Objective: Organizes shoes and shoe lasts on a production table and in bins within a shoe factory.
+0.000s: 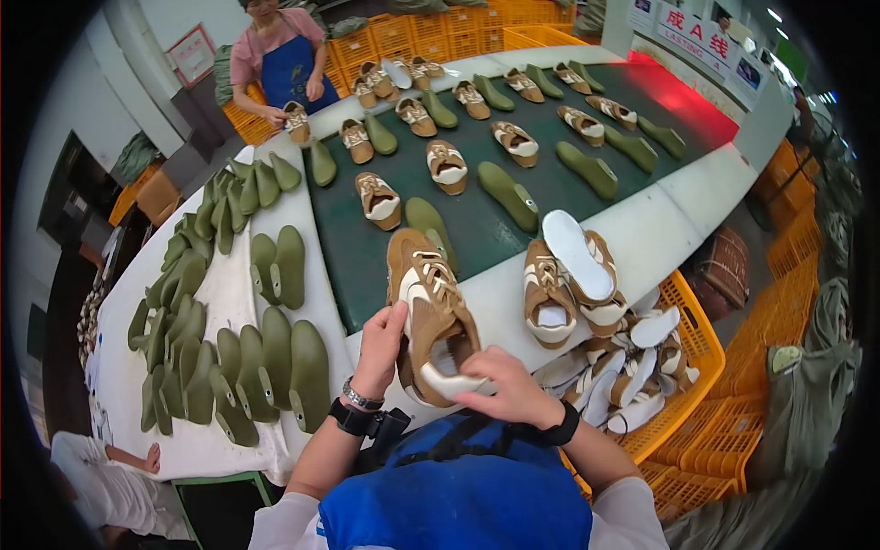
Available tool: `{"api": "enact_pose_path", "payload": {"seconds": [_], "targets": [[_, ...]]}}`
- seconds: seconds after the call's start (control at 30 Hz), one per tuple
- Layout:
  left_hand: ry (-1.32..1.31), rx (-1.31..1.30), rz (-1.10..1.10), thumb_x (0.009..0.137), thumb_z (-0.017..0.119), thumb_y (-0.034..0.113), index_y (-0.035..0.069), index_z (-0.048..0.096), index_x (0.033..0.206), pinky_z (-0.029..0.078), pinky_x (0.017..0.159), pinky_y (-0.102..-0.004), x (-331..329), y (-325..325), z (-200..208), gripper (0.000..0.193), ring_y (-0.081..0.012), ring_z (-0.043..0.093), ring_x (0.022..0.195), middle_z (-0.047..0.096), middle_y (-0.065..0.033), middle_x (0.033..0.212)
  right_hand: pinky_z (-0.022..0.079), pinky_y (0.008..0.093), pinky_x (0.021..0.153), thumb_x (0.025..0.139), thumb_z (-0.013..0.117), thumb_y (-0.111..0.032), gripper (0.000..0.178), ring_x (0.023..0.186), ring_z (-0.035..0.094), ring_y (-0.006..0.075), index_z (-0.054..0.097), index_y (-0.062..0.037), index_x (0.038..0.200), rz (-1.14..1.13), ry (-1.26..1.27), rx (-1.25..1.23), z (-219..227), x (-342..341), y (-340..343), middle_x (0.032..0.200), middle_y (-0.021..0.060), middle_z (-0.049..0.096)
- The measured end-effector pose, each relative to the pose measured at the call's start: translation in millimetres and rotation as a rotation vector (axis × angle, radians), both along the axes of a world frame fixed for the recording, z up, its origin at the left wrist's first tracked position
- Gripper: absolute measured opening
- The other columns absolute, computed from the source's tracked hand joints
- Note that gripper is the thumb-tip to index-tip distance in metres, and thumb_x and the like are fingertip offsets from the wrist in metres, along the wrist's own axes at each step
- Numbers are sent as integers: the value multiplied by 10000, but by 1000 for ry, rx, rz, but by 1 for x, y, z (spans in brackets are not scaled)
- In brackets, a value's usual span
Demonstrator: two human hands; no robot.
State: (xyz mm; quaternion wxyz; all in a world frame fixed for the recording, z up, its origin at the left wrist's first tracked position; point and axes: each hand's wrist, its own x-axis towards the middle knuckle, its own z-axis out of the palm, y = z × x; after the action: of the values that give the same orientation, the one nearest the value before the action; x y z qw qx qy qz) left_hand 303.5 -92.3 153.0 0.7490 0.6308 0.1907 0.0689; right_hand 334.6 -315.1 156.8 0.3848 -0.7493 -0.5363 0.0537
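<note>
A brown and cream lace-up sneaker [417, 316] is held up in front of me, toe pointing away and its opening facing me. My left hand [378, 346] grips the sneaker's left side, thumb against the upper. My right hand [504, 387] is closed on the cream heel collar at the near end, with fingers at the opening's edge. To the right stand more matching sneakers [548, 302], and a white insole [579, 258] lies across one of them. Just beyond the held sneaker, a green shoe last [429, 225] rests on the dark green belt [353, 266].
Many green lasts [291, 266] cover the white table [316, 302] at left. Sneakers and lasts sit in rows along the belt. A yellow crate [701, 339] of sneakers and insoles stands at my right. Across the table, a person in a blue apron [291, 60] touches a sneaker [296, 122].
</note>
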Motion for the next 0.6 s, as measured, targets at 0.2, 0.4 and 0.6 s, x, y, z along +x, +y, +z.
{"api": "enact_pose_path", "payload": {"seconds": [0.2,0.4,0.6], "targets": [[27,80,216,909,489,313,30,623,857,393,686,-216,-19,36,-13,317,-56,468,732,568,15,814,408,384,885,873,405,-465,520,1068,509,206,466,-90,1229,-201,1813,1099,9,30,-3,1183,72,531],[-170,372,196,906,484,340,-6,578,1052,389,837,-248,-24,42,19,387,-103,506,920,589,-22,955,404,324,692,863,392,-519,524,1016,522,210,479,-145,1218,66,2091,1033,-21,26,-6,1173,30,541],[-159,44,334,879,553,280,-36,591,972,444,693,-238,-23,52,32,331,-93,561,780,620,-46,868,429,335,668,873,361,-520,519,953,547,233,478,-144,1211,184,2247,811,-35,21,13,1138,41,560]]}}
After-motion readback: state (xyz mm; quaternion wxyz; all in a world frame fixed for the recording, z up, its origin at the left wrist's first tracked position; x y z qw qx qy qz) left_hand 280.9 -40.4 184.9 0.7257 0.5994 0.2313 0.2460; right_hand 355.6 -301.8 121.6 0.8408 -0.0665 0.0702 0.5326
